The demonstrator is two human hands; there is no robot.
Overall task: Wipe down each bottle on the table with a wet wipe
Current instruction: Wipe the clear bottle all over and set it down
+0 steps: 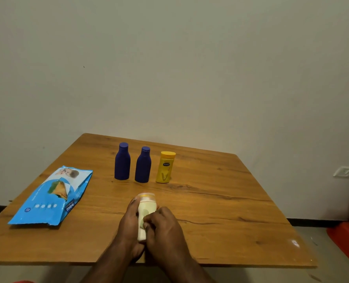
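Note:
A pale cream bottle (146, 209) with a yellowish cap is held above the near part of the wooden table (220, 205), its cap pointing away from me. My left hand (128, 223) grips its left side. My right hand (163, 225) presses on its lower body; whether a wipe is under the fingers is hidden. Farther back stand two dark blue bottles (122, 161) (143, 165) and a yellow bottle (165, 167), upright in a row. A blue wet-wipe pack (53, 198) lies flat on the left of the table.
The table stands against a plain wall. A red object (347, 237) lies on the floor to the right, and a white socket (344, 171) is on the wall there.

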